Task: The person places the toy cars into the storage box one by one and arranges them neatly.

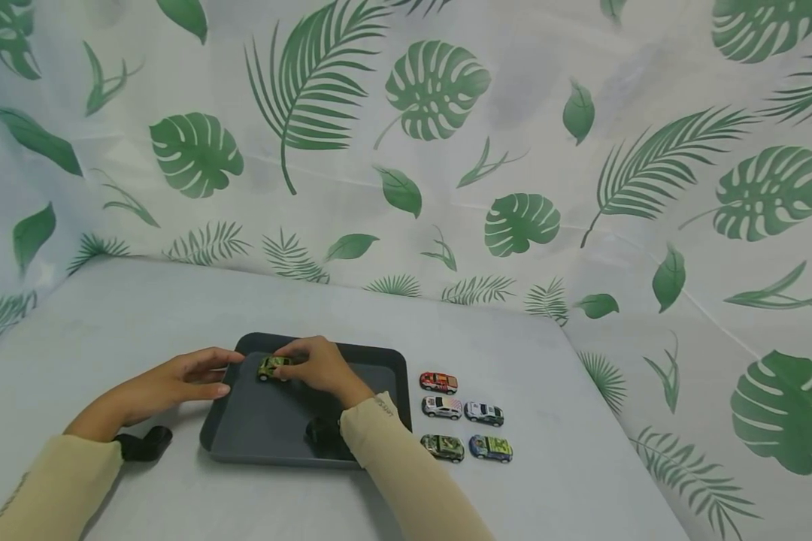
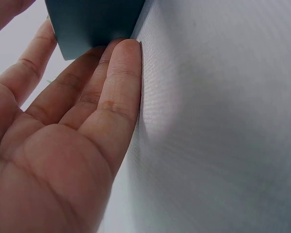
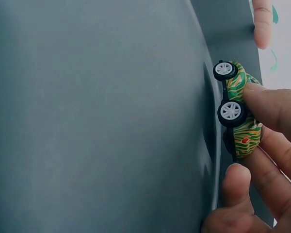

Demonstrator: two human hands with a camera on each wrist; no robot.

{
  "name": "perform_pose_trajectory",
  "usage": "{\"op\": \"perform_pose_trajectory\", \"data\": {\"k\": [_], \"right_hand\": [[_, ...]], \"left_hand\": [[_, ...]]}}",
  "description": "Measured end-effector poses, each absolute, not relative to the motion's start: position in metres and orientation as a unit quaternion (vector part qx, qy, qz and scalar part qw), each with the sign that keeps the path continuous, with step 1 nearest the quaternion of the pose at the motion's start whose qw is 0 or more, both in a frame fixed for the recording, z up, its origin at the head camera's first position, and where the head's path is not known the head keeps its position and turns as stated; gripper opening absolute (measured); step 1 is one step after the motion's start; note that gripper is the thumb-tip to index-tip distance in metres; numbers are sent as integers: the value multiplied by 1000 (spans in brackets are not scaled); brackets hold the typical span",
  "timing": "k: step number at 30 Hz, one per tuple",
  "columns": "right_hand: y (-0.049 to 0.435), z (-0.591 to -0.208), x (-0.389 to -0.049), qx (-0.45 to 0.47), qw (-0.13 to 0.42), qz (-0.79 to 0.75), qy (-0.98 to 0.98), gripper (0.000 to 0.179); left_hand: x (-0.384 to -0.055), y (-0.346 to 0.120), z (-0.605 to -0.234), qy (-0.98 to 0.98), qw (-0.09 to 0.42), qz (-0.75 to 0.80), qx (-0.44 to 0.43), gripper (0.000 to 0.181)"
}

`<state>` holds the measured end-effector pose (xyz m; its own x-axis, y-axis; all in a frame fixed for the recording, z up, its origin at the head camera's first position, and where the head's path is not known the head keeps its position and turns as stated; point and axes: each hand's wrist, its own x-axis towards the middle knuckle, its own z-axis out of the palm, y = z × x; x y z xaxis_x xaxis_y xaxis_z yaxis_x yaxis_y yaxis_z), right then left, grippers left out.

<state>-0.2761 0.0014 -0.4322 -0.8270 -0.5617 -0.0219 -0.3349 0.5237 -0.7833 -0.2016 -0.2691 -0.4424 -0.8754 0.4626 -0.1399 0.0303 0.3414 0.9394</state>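
Note:
A green-and-yellow striped toy car with white wheels is pinched between the thumb and fingers of my right hand. In the head view that hand is over the far left part of a dark grey tray. The right wrist view shows the car's wheels close to the tray's surface; whether they touch cannot be told. My left hand is at the tray's left side, its fingers extended. In the left wrist view the fingertips rest against the underside or outer wall of the tray.
Right of the tray stand several toy cars: a red one, a white one, a white-and-black one, a camouflage one and a blue-and-green one. A leaf-patterned curtain hangs behind the white table.

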Motion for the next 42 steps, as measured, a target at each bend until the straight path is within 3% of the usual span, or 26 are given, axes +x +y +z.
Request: {"op": "perform_pose_trajectory", "data": {"k": [17,29,42], "right_hand": [[-3,-431,-278,-269,114,-377,879,28],[10,-424,-280,-269,153,-395,865,45],[39,-412,-276,-300,191,-424,833,38]], "left_hand": [[-205,-264,-440,791,196,559,156,70],[-203,-266,-441,792,193,559,154,69],[-201,-268,-441,796,196,552,151,69]]}}
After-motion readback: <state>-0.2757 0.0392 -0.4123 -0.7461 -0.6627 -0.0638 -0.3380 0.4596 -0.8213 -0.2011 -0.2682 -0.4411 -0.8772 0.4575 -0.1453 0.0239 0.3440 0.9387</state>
